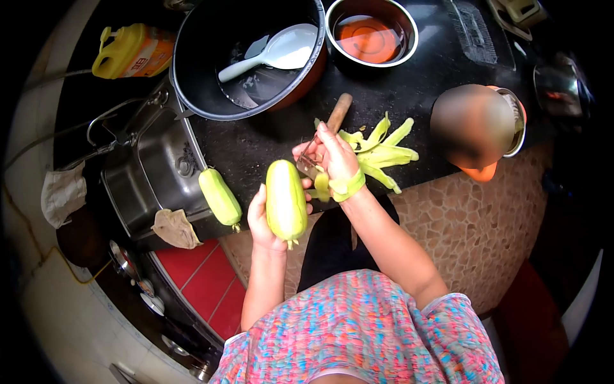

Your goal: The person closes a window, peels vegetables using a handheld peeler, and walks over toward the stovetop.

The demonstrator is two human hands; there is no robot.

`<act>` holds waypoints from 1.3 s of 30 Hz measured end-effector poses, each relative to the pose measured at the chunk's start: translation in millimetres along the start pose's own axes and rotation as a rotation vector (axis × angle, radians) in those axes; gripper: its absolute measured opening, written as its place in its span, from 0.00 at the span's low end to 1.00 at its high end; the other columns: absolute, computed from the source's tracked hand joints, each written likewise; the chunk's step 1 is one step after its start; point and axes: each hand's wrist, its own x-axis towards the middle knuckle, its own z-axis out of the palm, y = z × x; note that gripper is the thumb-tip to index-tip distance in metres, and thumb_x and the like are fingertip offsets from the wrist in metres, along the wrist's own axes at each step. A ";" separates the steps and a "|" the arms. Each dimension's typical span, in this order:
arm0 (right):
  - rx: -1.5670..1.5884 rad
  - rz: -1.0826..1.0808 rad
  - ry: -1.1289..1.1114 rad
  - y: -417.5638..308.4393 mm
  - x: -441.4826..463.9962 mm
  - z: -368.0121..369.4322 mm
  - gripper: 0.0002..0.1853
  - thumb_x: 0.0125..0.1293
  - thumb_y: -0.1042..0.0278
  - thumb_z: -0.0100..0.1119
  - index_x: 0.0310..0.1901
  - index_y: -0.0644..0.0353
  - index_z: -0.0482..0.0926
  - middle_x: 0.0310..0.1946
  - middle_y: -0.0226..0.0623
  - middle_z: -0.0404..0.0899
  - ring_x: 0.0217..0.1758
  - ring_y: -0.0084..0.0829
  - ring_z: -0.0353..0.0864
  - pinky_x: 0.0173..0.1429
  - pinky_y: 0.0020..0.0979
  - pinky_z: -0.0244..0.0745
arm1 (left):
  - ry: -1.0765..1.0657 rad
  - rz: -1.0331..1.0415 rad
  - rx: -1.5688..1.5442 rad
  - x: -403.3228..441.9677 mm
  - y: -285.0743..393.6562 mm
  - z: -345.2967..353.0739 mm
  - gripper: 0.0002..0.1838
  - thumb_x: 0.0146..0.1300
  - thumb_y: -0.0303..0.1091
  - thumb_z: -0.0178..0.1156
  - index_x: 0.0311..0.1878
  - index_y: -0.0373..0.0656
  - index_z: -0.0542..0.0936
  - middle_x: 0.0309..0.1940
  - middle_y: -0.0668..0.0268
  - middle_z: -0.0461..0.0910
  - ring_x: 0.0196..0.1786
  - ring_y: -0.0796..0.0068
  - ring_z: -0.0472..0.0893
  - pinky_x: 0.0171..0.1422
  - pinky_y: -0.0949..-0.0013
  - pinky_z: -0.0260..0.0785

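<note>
My left hand is wrapped around a pale green, peeled gourd, its stem end toward me. To its right, my right hand grips a peeler with a wooden handle; its metal blade is close to the gourd, and I cannot tell whether they touch. A strip of peel hangs near the blade. Around my right wrist lies a green band that looks like peel. Several long peels are heaped on the black counter behind that wrist. A second pale gourd rests beside the sink.
A steel sink is at left, with a beige cloth on its edge. A large black basin holds a white ladle. Beside it stand a pot of liquid and a yellow jug. An orange item at right is partly blurred.
</note>
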 end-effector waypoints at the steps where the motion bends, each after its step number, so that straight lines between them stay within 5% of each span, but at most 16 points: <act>1: -0.103 0.002 -0.057 -4.1 -3.4 -1.3 0.19 0.71 0.50 0.47 0.36 0.59 0.73 0.39 0.47 0.82 0.35 0.28 0.82 0.37 0.24 0.76 | 0.002 0.001 -0.003 3.0 2.7 -1.4 0.30 0.68 0.53 0.44 0.60 0.34 0.68 0.43 0.45 0.78 0.38 0.56 0.82 0.38 0.58 0.80; 5: -0.463 -0.235 -0.059 -1.1 -3.1 1.0 0.24 0.73 0.51 0.42 0.51 0.66 0.76 0.50 0.41 0.80 0.52 0.28 0.77 0.53 0.27 0.70 | 0.018 0.033 0.007 16.8 7.6 -6.4 0.29 0.69 0.55 0.44 0.54 0.37 0.73 0.38 0.52 0.80 0.36 0.58 0.82 0.39 0.57 0.79; 10: -0.425 -0.355 -0.103 -9.4 -0.2 4.2 0.23 0.74 0.53 0.42 0.50 0.68 0.76 0.50 0.43 0.79 0.52 0.28 0.78 0.55 0.28 0.69 | 0.193 0.139 -0.026 29.8 7.0 12.4 0.25 0.68 0.53 0.50 0.53 0.38 0.74 0.41 0.55 0.81 0.40 0.63 0.82 0.44 0.59 0.77; 12: -0.494 -0.273 -0.249 -7.0 -10.9 6.7 0.24 0.74 0.54 0.41 0.52 0.70 0.74 0.52 0.44 0.78 0.53 0.28 0.77 0.58 0.29 0.69 | 0.154 0.168 0.027 30.6 6.1 15.3 0.24 0.68 0.50 0.51 0.54 0.38 0.74 0.45 0.57 0.80 0.45 0.65 0.81 0.51 0.62 0.76; 17: -0.500 -0.392 -0.221 10.7 -27.2 12.7 0.21 0.73 0.62 0.47 0.59 0.70 0.70 0.55 0.40 0.75 0.56 0.24 0.72 0.61 0.27 0.65 | 0.142 0.184 0.028 27.1 4.5 27.4 0.23 0.69 0.49 0.50 0.56 0.39 0.74 0.49 0.60 0.79 0.51 0.68 0.79 0.58 0.65 0.72; 19: -0.545 -0.512 -0.223 15.4 -26.5 11.0 0.20 0.71 0.61 0.51 0.56 0.69 0.73 0.46 0.39 0.79 0.49 0.25 0.77 0.54 0.25 0.71 | 0.171 0.201 0.040 26.9 2.8 26.1 0.23 0.69 0.49 0.50 0.56 0.38 0.73 0.49 0.60 0.79 0.50 0.68 0.80 0.57 0.65 0.72; 26: -0.608 -0.517 -0.195 14.6 -26.4 7.3 0.17 0.70 0.61 0.51 0.51 0.68 0.75 0.42 0.38 0.80 0.44 0.24 0.78 0.49 0.25 0.73 | 0.167 0.188 0.066 22.7 1.5 19.6 0.24 0.69 0.48 0.50 0.56 0.38 0.73 0.48 0.59 0.79 0.49 0.69 0.80 0.56 0.65 0.73; 30: -0.426 -0.405 -0.067 6.5 -18.2 11.7 0.17 0.71 0.59 0.52 0.45 0.67 0.78 0.39 0.34 0.80 0.41 0.21 0.76 0.47 0.23 0.72 | 0.060 0.149 0.170 12.9 -3.7 14.1 0.24 0.69 0.47 0.50 0.57 0.36 0.71 0.48 0.57 0.79 0.46 0.67 0.81 0.52 0.64 0.76; 34: -0.441 -0.297 -0.182 3.7 -14.4 8.2 0.18 0.73 0.58 0.47 0.49 0.65 0.76 0.41 0.32 0.80 0.42 0.19 0.76 0.48 0.21 0.70 | 0.042 0.098 0.142 3.6 -4.1 14.7 0.26 0.67 0.48 0.51 0.58 0.36 0.70 0.47 0.56 0.79 0.44 0.65 0.82 0.48 0.64 0.77; 36: -0.473 -0.363 -0.140 2.1 -13.2 11.3 0.17 0.72 0.55 0.48 0.42 0.64 0.77 0.32 0.33 0.80 0.35 0.19 0.77 0.42 0.21 0.72 | 0.019 0.091 0.146 2.9 -1.4 11.9 0.26 0.67 0.49 0.52 0.58 0.36 0.70 0.48 0.55 0.78 0.43 0.64 0.82 0.47 0.62 0.77; 39: -0.259 -0.180 0.137 -8.2 0.5 12.6 0.18 0.70 0.50 0.52 0.30 0.58 0.70 0.18 0.33 0.74 0.19 0.22 0.75 0.23 0.23 0.71 | -0.149 -0.006 0.242 -5.1 -4.4 3.8 0.33 0.63 0.48 0.55 0.63 0.35 0.63 0.45 0.51 0.76 0.39 0.62 0.82 0.43 0.64 0.78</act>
